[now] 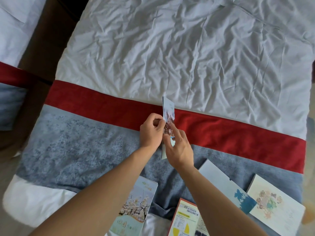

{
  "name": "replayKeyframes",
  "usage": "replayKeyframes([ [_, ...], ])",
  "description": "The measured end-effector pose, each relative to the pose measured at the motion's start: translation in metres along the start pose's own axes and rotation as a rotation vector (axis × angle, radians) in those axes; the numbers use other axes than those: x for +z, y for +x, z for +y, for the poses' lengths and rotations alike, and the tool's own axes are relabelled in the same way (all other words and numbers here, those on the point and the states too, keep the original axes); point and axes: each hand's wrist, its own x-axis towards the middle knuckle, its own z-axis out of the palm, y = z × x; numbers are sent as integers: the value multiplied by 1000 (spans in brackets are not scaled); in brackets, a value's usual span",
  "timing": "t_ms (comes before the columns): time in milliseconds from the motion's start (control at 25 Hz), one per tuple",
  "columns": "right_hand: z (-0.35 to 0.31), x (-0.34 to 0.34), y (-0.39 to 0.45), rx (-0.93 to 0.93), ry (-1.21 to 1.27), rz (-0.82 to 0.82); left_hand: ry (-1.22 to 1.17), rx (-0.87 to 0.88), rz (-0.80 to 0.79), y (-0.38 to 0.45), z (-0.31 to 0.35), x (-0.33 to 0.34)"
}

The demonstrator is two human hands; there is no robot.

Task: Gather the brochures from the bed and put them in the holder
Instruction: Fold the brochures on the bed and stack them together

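A small stack of brochures (168,110) stands upright above the bed's red stripe, gripped from the left by my left hand (150,132). My right hand (179,149) touches its lower edge with the fingers and covers another pale slip. Flat on the grey runner near me lie a blossom-tree brochure (136,206), an orange-edged leaflet (185,218), a pale blue brochure with a dark blue splash (226,186) and a cream floral brochure (276,206). No holder is in view.
The bed has a wrinkled white duvet (187,48), a red stripe (238,133) and a grey runner (76,147). A second bed (12,31) lies to the left across a dark floor gap (51,31).
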Motion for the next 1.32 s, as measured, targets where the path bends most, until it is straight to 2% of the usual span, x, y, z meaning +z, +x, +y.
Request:
replayKeyframes([
  [120,2,3,1,129,46,6,75,71,35,0,-4,-22],
  [240,6,6,-2,169,48,11,58,52,25,-2,-13,-44],
  [400,-3,18,-15,131,34,-45,84,-11,-10,-6,-32,-69],
  [480,-7,25,-23,111,-19,-59,188,42,-30,-10,-41,-83],
  [600,-12,36,-38,101,-122,-83,431,229,-179,-24,-58,-103],
  [800,-18,51,-76,168,-250,-127,638,371,-425,-55,-87,-125],
  [1040,-12,89,-134,288,-351,-165,865,386,-671,-85,-124,-144],
  [1320,0,124,-191,348,-447,-158,930,373,-756,-122,-148,-160],
])
